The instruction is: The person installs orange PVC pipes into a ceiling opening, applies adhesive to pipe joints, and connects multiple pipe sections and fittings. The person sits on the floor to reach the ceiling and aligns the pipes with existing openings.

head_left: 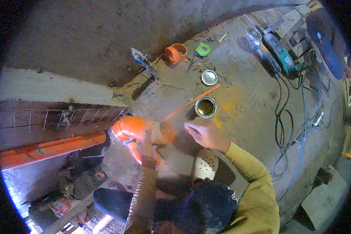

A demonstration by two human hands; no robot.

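Note:
My left hand (145,147) is closed round an orange plastic pipe fitting (132,126), a curved piece with a second branch below. Its wide socket mouth (167,133) faces right, toward my other hand. My right hand (206,133) hovers between that mouth and an open metal can (205,107) of amber liquid. Its fingers are drawn together in a pinch, and whatever they hold, if anything, is too small to make out. An orange strip like a saw blade (201,96) lies beside the can, with a round silver lid (209,78) beyond.
Along the wall on the left runs an orange pipe (54,149). Farther off are an orange fitting (176,53), a green tape measure (203,49) and a pencil (222,38). Angle grinders (279,50) with looping cables (283,134) lie right. A white clog (206,165) stands near my right hand.

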